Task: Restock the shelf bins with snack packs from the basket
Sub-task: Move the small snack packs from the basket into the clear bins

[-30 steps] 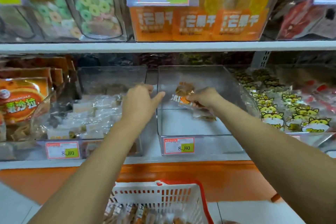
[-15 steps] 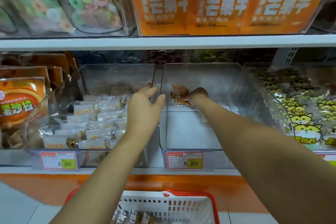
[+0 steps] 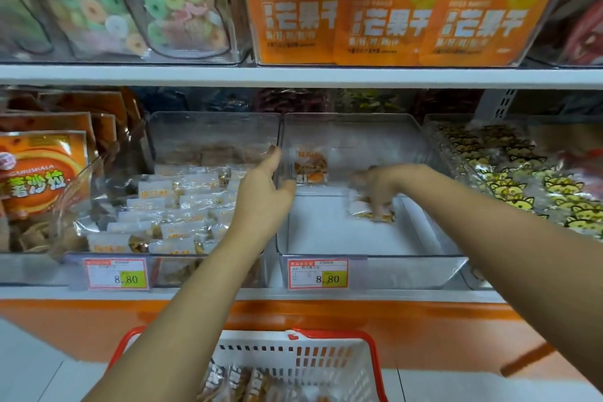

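A clear, nearly bare bin [image 3: 375,271] sits at the middle of the lower shelf. One small snack pack [image 3: 310,166] stands against its back left corner. My right hand [image 3: 380,184] reaches into the bin, fingers pointing down and pinching a second snack pack [image 3: 370,211] that lies on the bin floor. My left hand [image 3: 266,192] is open, its straight fingers on the wall between this bin and the left bin [image 3: 169,206], which holds several similar packs. Below, a white basket with a red rim [image 3: 295,357] holds more packs [image 3: 235,383].
Orange snack bags [image 3: 39,179] fill the far left of the shelf and cat-printed packs [image 3: 528,186] fill the bin to the right. The upper shelf [image 3: 293,75] overhangs, carrying orange mango packs [image 3: 385,26] and ring sweets [image 3: 163,0]. Price tags of 8.80 mark both bins.
My right hand left one pack at the bin's back left corner and moved right and forward with another pack, down to the bin floor. My left hand stayed at the bin divider.
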A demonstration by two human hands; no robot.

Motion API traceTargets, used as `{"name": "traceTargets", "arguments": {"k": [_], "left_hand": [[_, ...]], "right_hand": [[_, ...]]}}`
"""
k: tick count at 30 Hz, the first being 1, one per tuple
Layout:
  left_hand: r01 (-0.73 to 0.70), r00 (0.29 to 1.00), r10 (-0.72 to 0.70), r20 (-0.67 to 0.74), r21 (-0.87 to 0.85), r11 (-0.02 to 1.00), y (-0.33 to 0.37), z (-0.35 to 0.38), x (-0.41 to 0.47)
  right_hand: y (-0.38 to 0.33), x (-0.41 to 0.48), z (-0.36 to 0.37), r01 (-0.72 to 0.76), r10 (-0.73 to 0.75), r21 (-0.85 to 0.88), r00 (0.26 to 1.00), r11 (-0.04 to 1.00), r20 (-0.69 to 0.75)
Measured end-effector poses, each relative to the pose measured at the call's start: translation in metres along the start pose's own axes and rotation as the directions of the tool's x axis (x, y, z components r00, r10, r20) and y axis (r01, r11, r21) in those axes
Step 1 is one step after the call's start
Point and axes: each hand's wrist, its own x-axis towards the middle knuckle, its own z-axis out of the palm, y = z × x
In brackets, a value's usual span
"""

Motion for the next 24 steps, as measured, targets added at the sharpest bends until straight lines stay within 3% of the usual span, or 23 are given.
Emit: {"name": "traceTargets", "arguments": {"k": [2, 7, 9, 11, 13, 15, 17, 20, 24], "left_hand": [[0.004, 1.0, -0.004, -0.008, -0.008, 1.0, 0.002, 0.002, -0.003], [0.023, 0.999, -0.023, -0.023, -0.013, 1.0, -0.001, 0.004, -0.005], [0.037, 0.999, -0.038, -0.014, -0.041, 0.998, -0.001, 0.002, -0.006], [0.052, 0.999, -0.053, -0.008, -0.072, 0.996, -0.001, 0.001, -0.005], [0.052, 0.998, -0.053, -0.015, -0.086, 0.995, -0.001, 0.002, -0.005], [0.054, 0.998, -0.056, -0.022, -0.089, 0.995, -0.002, 0.004, -0.006], [0.052, 0.998, -0.055, -0.031, -0.097, 0.994, -0.002, 0.005, -0.008], [0.053, 0.998, -0.057, -0.034, -0.102, 0.993, -0.001, 0.005, -0.007], [0.043, 0.999, -0.046, -0.022, -0.105, 0.994, 0.0, 0.004, -0.01]], "right_hand": [[0.005, -0.008, 0.012, -0.003, 0.004, -0.004, 0.997, 1.0, 0.082], [0.009, -0.005, 0.037, 0.039, -0.019, 0.133, 0.989, 0.99, -0.146], [0.007, -0.009, 0.036, 0.039, 0.022, 0.295, 0.98, 0.955, -0.198], [0.006, -0.015, 0.03, 0.07, 0.067, 0.592, 0.976, 0.803, -0.205], [0.007, -0.02, 0.024, 0.02, 0.045, 0.877, 0.998, 0.479, -0.047], [0.008, -0.025, 0.022, -0.063, -0.109, 0.992, 0.991, 0.105, 0.074], [0.009, -0.025, 0.025, -0.099, -0.211, 0.989, 0.975, -0.112, 0.073], [0.002, -0.029, 0.026, -0.107, -0.311, 0.973, 0.95, -0.205, 0.039], [0.0, -0.03, 0.028, -0.099, -0.375, 0.965, 0.927, -0.241, 0.001]]}}
